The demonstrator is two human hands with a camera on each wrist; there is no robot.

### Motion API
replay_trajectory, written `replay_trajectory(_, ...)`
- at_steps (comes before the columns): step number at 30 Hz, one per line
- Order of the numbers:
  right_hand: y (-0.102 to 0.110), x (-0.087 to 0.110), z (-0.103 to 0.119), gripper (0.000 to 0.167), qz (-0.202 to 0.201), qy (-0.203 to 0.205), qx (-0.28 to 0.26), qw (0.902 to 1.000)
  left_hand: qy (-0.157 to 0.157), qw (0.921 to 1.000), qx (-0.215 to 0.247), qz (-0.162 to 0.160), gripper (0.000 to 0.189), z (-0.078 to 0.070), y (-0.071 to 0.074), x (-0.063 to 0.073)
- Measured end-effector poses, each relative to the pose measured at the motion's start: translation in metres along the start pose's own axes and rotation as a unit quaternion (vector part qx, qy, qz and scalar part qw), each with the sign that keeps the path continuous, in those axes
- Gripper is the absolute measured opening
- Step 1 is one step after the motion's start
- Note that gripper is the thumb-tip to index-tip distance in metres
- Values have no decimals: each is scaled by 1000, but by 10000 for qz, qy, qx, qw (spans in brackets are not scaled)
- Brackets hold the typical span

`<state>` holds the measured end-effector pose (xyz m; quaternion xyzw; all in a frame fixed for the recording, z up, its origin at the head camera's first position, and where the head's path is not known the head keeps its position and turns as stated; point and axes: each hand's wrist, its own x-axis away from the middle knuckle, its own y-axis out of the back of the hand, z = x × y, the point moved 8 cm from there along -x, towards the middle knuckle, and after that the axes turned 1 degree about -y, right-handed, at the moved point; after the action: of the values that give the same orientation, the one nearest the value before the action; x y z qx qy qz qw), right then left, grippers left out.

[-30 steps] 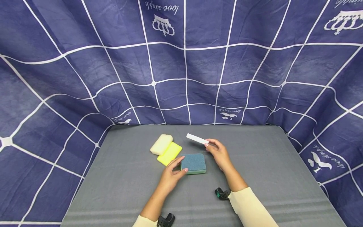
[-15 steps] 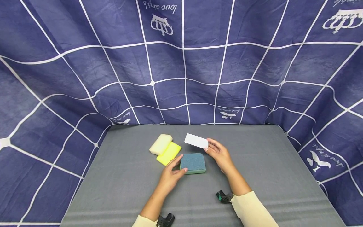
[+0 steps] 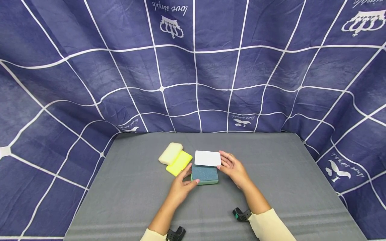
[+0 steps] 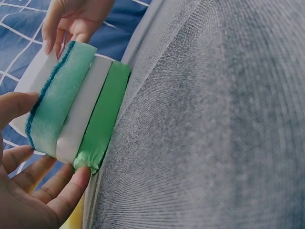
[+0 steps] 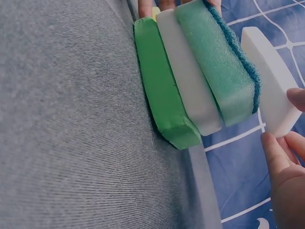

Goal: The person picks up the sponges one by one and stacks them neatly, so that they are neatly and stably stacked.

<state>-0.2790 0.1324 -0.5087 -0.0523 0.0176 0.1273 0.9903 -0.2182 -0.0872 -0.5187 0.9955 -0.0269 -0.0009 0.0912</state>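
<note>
Right hand [image 3: 235, 170] pinched the white block [image 3: 207, 158] by its right end, tilted above the three-layer stack [image 4: 85, 107], left hand [image 3: 180, 185] spread against the stack's left end; an off-centre release or uneven side pressure looked likeliest to slide or topple the whole lot.

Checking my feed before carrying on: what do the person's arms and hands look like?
The left hand and right hand wear no gloves. The left sleeve and right sleeve are pale cream. A left device and right device, both black, sit by the sleeve ends; the right one shows a green patch.
</note>
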Motion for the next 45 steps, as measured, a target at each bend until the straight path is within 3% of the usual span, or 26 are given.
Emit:
replay_trajectory(3, -2, 3, 1, 71, 127, 80, -7, 9999, 57, 10000, -15, 20, 75, -3, 0, 1)
replay_trajectory(9, -6, 10, -1, 72, 464, 205, 98, 9987, 152, 9996, -247, 51, 78, 15, -1, -3)
replay_trajectory(15, -10, 17, -2, 71, 654, 306, 108, 9973, 148, 9997, -172, 35, 76, -1, 0, 2)
replay_trajectory(19, -13, 21, -4, 69, 725, 336, 117, 9967, 122, 9997, -214, -60, 76, 14, 0, -3)
replay_trajectory(27, -17, 26, -8, 69, 866, 543, 238, 9945, -6, 10000, -28, -78, 78, 19, 1, -4)
replay_trajectory(38, -18, 29, -8, 72, 835, 697, 505, 9928, -44, 9998, -184, 39, 80, 19, 1, -5)
replay_trajectory(45, -21, 32, -4, 67, 608, 812, 931, 9905, -394, 9982, -433, -87, 83, 12, 2, -4)
